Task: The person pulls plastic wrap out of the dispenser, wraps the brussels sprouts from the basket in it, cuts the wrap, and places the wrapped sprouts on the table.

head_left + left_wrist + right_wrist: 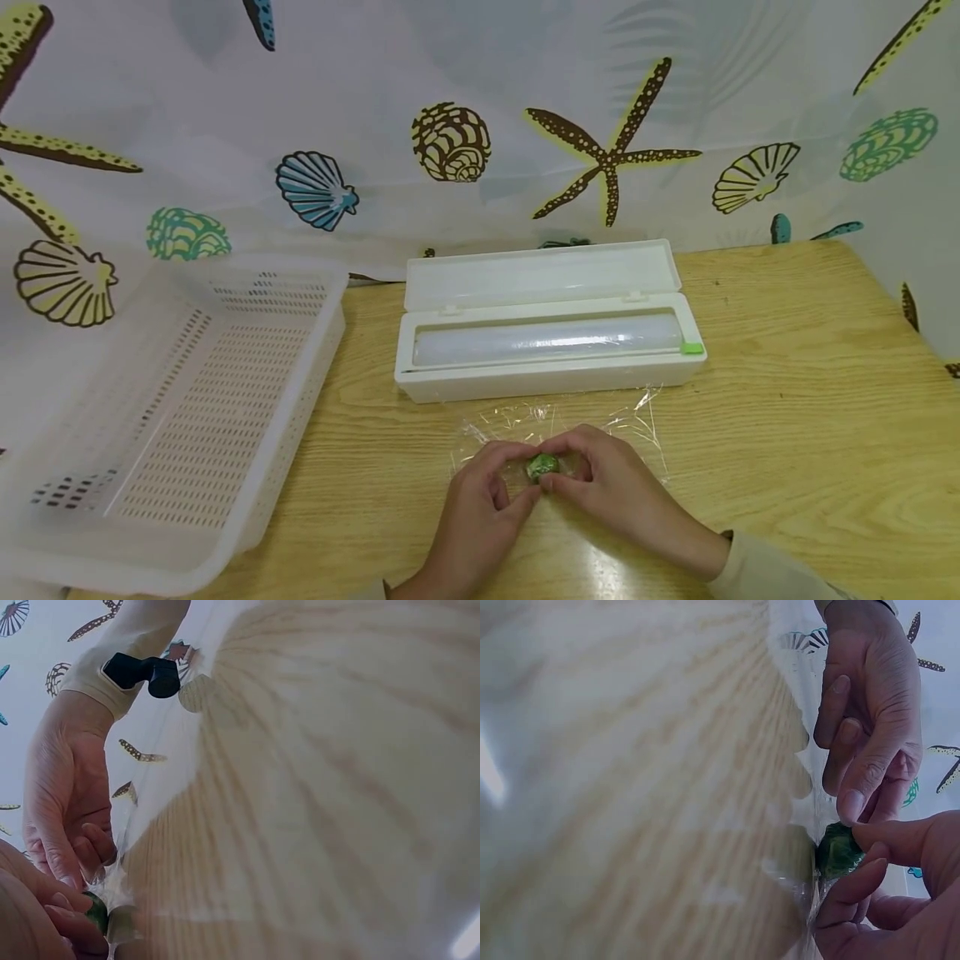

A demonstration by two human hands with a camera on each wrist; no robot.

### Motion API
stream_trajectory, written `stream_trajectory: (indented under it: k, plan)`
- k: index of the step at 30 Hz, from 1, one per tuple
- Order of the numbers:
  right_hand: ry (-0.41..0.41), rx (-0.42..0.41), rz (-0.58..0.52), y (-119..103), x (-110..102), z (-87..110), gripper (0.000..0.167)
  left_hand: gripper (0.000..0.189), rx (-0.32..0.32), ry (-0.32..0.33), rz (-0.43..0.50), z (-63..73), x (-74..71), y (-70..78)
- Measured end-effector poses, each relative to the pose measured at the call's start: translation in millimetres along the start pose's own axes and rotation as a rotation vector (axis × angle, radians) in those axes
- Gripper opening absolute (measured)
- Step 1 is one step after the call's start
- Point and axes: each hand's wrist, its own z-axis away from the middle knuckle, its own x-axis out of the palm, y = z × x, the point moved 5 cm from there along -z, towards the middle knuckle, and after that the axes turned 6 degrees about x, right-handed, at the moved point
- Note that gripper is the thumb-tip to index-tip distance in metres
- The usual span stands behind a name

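A small green ball (pixel 542 467), shiny like foil, sits on a sheet of clear cling film (pixel 645 425) spread over the table. My left hand (pixel 480 508) pinches it from the left with thumb and fingertips. From the other side my right hand (pixel 618 483) holds it between thumb and forefinger. In the right wrist view the ball (pixel 838 851) lies low on the film, with both hands' fingertips on it. Fingers cover most of the ball (pixel 97 911) in the left wrist view.
Behind the film stands a white cling film dispenser (pixel 517 383), its lid raised, with a roll (pixel 540 337) inside and a green slider (pixel 692 348) at its right end. A white plastic basket (pixel 277 467) occupies the left. Patterned cloth (pixel 480 75) hangs behind the wooden table (pixel 787 400).
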Motion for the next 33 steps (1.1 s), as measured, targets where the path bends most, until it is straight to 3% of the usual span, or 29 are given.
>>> stream_trajectory:
  k: [4, 8, 16, 19, 22, 27, 33]
  plan:
    - [0.011, -0.043, 0.004, 4.0, 1.4, 1.4, 0.029, 0.041, -0.071, -0.020, 0.026, 0.2, 0.7, 0.2]
    - [0.026, -0.075, 0.011, 13.9, 3.8, 0.3, 0.027, 0.039, -0.078, -0.029, 0.030, -0.1, 1.4, -2.0]
    - [-0.013, 0.024, -0.052, 6.9, -2.3, 2.2, 0.023, 0.033, 0.061, -0.028, 0.018, 0.0, 3.4, -10.9]
    - [-0.020, 0.034, -0.042, 4.2, -3.7, 3.6, 0.021, 0.031, 0.101, -0.031, 0.006, -0.7, 2.9, -2.8]
    - [-0.029, 0.030, -0.041, 3.4, -3.3, 4.1, 0.019, 0.032, 0.099, -0.034, -0.007, -1.9, 2.7, 2.4]
    - [-0.018, 0.022, -0.031, 3.6, -2.5, 3.4, 0.016, 0.041, 0.039, -0.065, -0.020, -3.4, 3.0, 7.5]
    - [0.041, 0.041, 0.017, 1.3, -5.7, 4.2, 0.017, 0.039, -0.036, -0.070, 0.019, -5.6, 4.4, 0.6]
